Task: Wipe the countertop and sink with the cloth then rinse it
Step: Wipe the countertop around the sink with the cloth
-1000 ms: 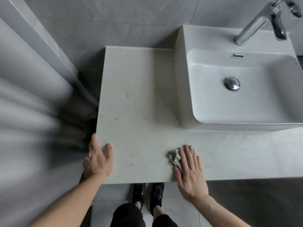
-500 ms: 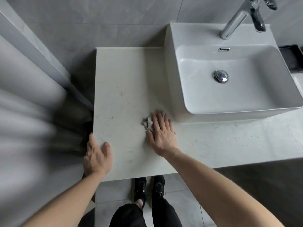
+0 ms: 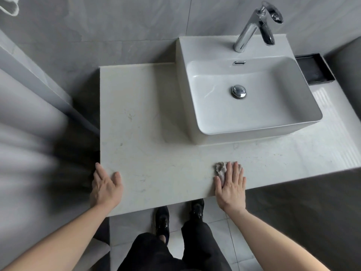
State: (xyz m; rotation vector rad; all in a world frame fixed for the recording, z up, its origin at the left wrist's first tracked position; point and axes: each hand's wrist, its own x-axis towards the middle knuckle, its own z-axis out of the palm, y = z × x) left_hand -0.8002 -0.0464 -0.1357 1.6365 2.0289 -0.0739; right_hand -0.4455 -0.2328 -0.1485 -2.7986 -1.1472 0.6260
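Small crumpled grey cloth (image 3: 220, 167) lies on the pale marble-look countertop (image 3: 156, 124), near the front edge and in front of the white rectangular ceramic vessel sink (image 3: 293, 122); well apart from the sink wall. Right hand (image 3: 231, 184) is flat, fingers extended and close together, palm down on the cloth; only a bunched corner shows past the fingertips on the left side. Not a closed grasp: the cloth is pinned under the fingers, not gripped. Left hand (image 3: 105, 185) is spread open over the front left corner of the countertop, holding nothing, thumb on top; appears to brace the body. Judgement: cloth is light, soft, limp, possibly damp; it will bunch and slide under the palm rather than stay spread, so even downward pressure suits wiping. For lifting to rinse under the chrome faucet (image 3: 252, 26), best gathered at the bunched part and pinched whole. Step in hand: countertop wiping; sink and rinse not yet done.
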